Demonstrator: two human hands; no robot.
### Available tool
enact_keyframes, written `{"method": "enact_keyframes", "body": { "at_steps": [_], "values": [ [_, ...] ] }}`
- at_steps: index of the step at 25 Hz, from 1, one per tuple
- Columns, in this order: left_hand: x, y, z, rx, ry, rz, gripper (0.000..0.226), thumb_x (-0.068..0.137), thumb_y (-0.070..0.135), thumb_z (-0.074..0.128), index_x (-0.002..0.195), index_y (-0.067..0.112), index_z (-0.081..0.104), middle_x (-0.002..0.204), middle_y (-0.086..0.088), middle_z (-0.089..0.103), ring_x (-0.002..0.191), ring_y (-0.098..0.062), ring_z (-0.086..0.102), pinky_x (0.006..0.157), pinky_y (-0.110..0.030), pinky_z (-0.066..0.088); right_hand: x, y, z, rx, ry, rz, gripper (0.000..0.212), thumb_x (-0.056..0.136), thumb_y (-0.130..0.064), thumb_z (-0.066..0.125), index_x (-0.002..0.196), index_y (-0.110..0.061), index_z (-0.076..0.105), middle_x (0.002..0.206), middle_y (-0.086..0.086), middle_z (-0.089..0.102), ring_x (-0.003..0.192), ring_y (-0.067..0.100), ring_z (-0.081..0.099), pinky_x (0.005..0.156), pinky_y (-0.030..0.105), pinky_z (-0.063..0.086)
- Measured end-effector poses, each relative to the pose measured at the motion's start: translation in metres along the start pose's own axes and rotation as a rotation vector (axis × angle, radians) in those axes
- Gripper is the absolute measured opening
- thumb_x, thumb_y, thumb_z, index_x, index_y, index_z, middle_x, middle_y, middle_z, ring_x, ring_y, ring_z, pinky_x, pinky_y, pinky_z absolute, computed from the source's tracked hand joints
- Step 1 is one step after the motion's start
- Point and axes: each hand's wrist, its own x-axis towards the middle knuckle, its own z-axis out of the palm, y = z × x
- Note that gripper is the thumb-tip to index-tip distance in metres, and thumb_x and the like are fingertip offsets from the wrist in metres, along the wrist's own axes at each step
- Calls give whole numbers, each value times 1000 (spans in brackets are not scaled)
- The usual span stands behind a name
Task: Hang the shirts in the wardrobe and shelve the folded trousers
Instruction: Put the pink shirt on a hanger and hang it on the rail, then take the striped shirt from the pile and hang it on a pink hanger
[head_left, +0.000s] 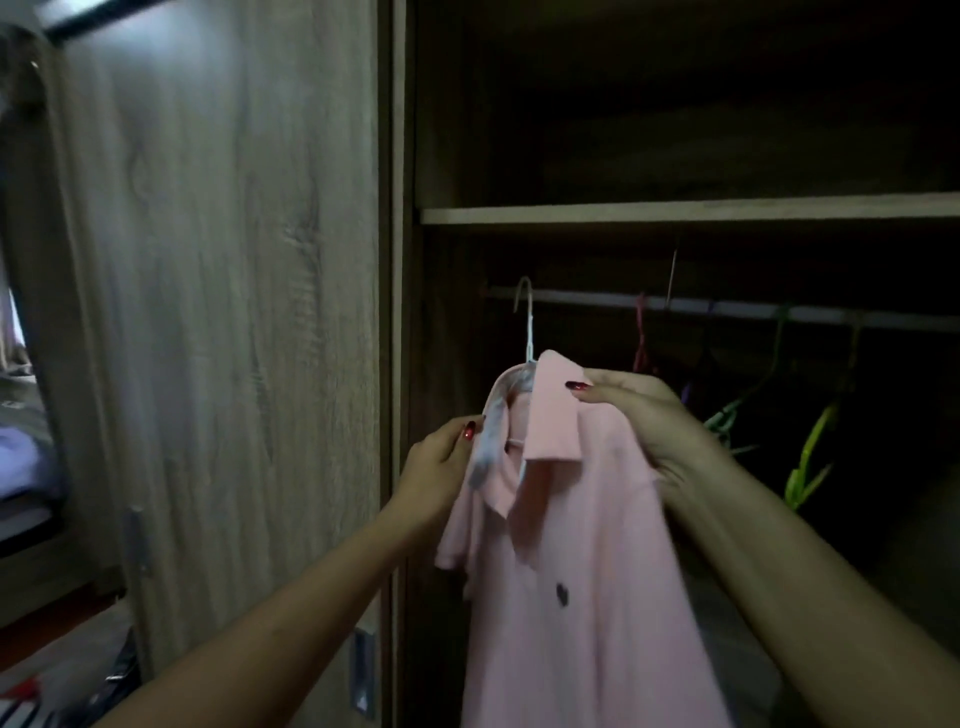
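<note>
I'm looking into an open wardrobe w/ a metal rail (727, 310) running across it, under a wooden shelf (675, 212). In front of the rail, both hands hold 1 pink polo shirt (566, 561) already threaded on a white hanger (527, 322). The left hand (441, 467) pinches the collar edge left of the hanger hook; the right hand (644, 415) is closed over the shirt's shoulder, thumb on the collar. The hook sits just below and in front of the rail's left end, not yet over it. Along the rail to the right hang approx. 3 bare hangers, 1 of them green (810, 452). No hung shirts show there, so I judge the job barely begun. Trousers: none in view; the shelf above the rail looks dark, can't tell.
</note>
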Motion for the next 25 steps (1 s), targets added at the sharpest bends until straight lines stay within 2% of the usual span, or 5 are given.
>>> {"method": "enact_keyframes", "body": {
  "at_steps": [3, 6, 15, 20, 25],
  "values": [
    [-2, 10, -9, -48, 20, -27, 32, 101, 26, 37, 126, 23, 57, 113, 15, 62, 98, 8, 57, 80, -6, 46, 28, 5, 26, 48, 166, -29, 26, 90, -1, 52, 115, -2, 61, 90, 11, 70, 71, 15, 68, 59, 24, 53],
    [-8, 11, -20, -114, 15, -29, 33, 100, 28, 39, 126, 24, 58, 125, 10, 61, 115, -3, 55, 102, -30, 46, 63, 12, 35, -52, 291, -57, 25, 93, -3, 50, 117, -1, 56, 92, 4, 60, 78, 12, 59, 70, 25, 50],
    [-40, -9, -65, -167, 50, -152, 25, 100, 27, 37, 112, 28, 60, 110, 7, 66, 101, -11, 60, 88, -35, 50, 113, 94, 23, -361, 326, 104, 21, 89, -3, 54, 110, -3, 57, 114, 18, 59, 103, 32, 60, 77, 38, 54],
    [-46, -26, -88, -212, 79, -236, 33, 100, 31, 37, 122, 20, 58, 120, 5, 64, 112, -7, 59, 94, -30, 50, 78, 102, 71, -554, 318, -462, 32, 79, 8, 56, 107, -6, 60, 110, 10, 49, 84, 9, 53, 74, 7, 41],
    [-68, -47, -145, -218, 153, -292, 29, 101, 28, 39, 113, 16, 61, 104, 2, 70, 96, -10, 66, 83, -27, 53, 35, 112, 179, -508, -64, -774, 23, 80, 3, 57, 98, -11, 63, 97, 4, 58, 78, 6, 55, 69, 13, 43]
  ]
}}
